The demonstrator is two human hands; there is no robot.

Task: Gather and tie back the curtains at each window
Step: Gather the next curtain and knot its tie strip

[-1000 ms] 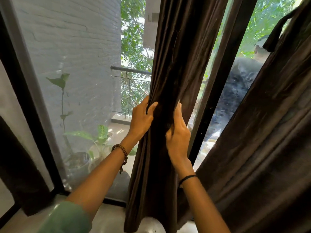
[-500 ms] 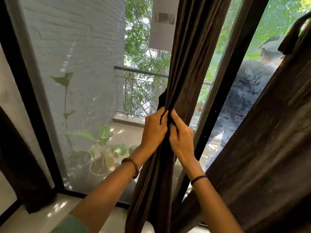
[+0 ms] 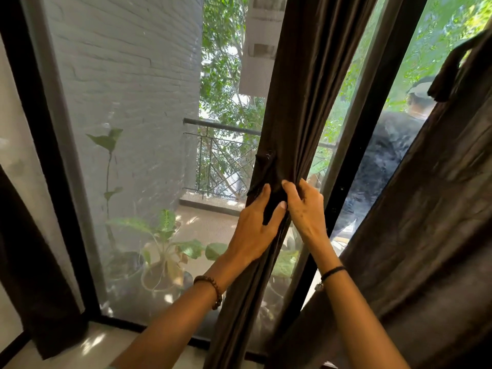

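Note:
A dark brown curtain (image 3: 306,89) hangs in a tight gathered bundle in front of the window, just left of a black frame post. My left hand (image 3: 253,230) is wrapped around the bundle from the left, thumb across a dark fold of fabric (image 3: 262,169) that sticks out there. My right hand (image 3: 304,206) pinches the bundle from the right, fingertips touching the left hand's. A second brown curtain (image 3: 431,235) hangs loose and slanted at the right. A third dark curtain (image 3: 32,275) hangs at the far left.
The black window frame post (image 3: 356,145) stands right behind my hands. A person's reflection (image 3: 386,161) shows in the right pane. Outside are potted plants (image 3: 165,251), a white brick wall (image 3: 127,89) and a balcony railing (image 3: 221,126). A pale sill (image 3: 87,342) runs below.
Both hands have come together and squeezed the middle curtain from a wide spread into a narrow bundle. The view has moved closer and shifted the curtain to the right.

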